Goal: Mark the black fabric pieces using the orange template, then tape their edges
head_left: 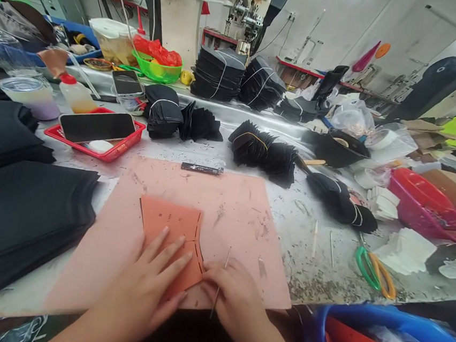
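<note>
Both hands work at 6 o'clock: left hand [148, 287] lies flat, fingers spread, pinning the orange pattern piece [173, 238] to the pink mat [225, 203], while right hand [234, 295] pinches a thin stylus [221, 278] against its edge

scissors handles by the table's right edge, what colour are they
One scissors handle is green, the other orange-yellow; the head view shows them.

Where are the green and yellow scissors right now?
In the head view, the scissors lie on the table to the person's right, beyond the pink mat, near white scraps.
</note>
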{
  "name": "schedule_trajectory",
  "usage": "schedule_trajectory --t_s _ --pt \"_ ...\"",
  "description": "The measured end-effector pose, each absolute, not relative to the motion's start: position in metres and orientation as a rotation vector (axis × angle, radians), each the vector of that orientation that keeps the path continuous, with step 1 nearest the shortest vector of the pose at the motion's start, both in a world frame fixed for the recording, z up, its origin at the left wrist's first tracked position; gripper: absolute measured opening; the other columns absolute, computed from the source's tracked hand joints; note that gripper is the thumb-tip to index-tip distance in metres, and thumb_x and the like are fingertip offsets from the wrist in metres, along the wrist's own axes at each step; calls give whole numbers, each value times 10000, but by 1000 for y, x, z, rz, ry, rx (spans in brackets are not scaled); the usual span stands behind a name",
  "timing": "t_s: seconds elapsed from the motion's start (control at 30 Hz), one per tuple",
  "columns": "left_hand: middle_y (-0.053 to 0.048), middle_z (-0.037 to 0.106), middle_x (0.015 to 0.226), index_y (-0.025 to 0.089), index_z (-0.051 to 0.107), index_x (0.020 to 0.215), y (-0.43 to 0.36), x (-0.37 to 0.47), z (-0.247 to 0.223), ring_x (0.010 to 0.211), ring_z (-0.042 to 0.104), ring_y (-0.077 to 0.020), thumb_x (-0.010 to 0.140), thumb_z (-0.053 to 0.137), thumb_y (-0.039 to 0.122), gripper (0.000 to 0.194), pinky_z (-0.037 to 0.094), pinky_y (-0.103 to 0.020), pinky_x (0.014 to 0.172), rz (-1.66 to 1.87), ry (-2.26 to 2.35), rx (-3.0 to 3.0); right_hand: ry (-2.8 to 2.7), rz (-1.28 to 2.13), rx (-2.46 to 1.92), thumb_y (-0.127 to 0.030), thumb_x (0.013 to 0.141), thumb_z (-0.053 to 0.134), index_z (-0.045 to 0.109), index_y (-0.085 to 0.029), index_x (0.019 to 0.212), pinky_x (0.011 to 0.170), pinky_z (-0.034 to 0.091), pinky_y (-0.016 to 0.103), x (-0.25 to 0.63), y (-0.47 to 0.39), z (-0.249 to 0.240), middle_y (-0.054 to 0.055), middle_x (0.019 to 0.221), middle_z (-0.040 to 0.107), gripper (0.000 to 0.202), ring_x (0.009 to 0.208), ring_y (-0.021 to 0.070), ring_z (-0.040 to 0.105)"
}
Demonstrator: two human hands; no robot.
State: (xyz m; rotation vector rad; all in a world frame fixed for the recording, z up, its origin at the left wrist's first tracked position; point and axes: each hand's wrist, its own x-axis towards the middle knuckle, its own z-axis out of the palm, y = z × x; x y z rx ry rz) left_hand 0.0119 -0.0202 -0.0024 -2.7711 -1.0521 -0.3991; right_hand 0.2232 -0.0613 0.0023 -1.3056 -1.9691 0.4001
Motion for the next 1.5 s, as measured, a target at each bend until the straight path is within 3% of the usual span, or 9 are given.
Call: schedule_trajectory --t_s 0.2,0.53,0.73,0.83,0.97,1.07,1.17,1.3,1.5 --pt "-53 534 1325 251 525 1259 -26 17 -2 1229 443 -370 838 481 479 481 366 -522 952 -449 -1051 -2742 -1973 354 -1321 -148 903 477 630 -206 801 604 492 297 220 -59 3 40 774 703 193 670 177 570" --pt "-31 584 1268 263 586 1187 -26 26 0 1215 448 -353 853 446 397 386 329 -500 951 -500 -1143 -2721 -1905 423 -1313 -153 898 495 628 -203 794 598 496 279 224 -59 -1 35 768 698 176 677 165 581" --pt "-22 617 1223 271 639 1110 -30 32 -3 1203 463 -334 894 370 460 393 301 -498 981 -662 -1256 -2724 -1917 405 -1285 -120 885 495 623 -199 799 589 484 275 222 -61 -3 40 767 690 174 675 167 561" --pt "-31 610 1232 271 632 1123 -27 30 1 1191 464 -348 914 326 477 424 315 -507 950 -603 -1246 -2753 -1984 456 -1303 -112 896 455 633 -194 842 612 484 282 227 -60 5 50 790 683 203 699 173 559" --pt "-1 643 1165 321 637 1091 -16 25 10 1092 514 -311 932 333 386 349 324 -474 912 -509 -1182 -2815 -1963 764 -1382 -233 945 401 620 -211 1049 701 490 275 239 -49 27 44 881 679 243 789 164 602" --pt "2 637 1158 336 658 1012 -6 22 14 975 540 -251 927 351 336 318 339 -410 855 -495 -1089 -2837 -1841 811 -1406 -297 954 348 629 -201 919 712 470 270 239 -31 38 41 838 666 298 782 160 606" --pt "12 600 1230 340 631 1072 0 20 14 946 530 -227 934 336 389 330 330 -380 821 -468 -1050 -2835 -1835 862 -1449 -310 934 356 554 -203 737 636 441 254 228 -12 41 22 707 616 299 677 152 578" --pt "7 633 1178 261 565 1209 0 19 11 982 501 -242 939 305 438 415 302 -387 856 -477 -1052 -2826 -1937 881 -1484 -313 923 354 451 -219 675 564 381 241 212 3 37 -10 620 529 282 577 140 501" --pt "5 629 1181 253 559 1219 0 18 11 1013 479 -244 933 315 422 412 282 -386 876 -484 -1070 -2860 -1969 894 -1510 -297 925 355 378 -226 636 542 342 228 209 6 36 -30 587 473 299 541 126 457"
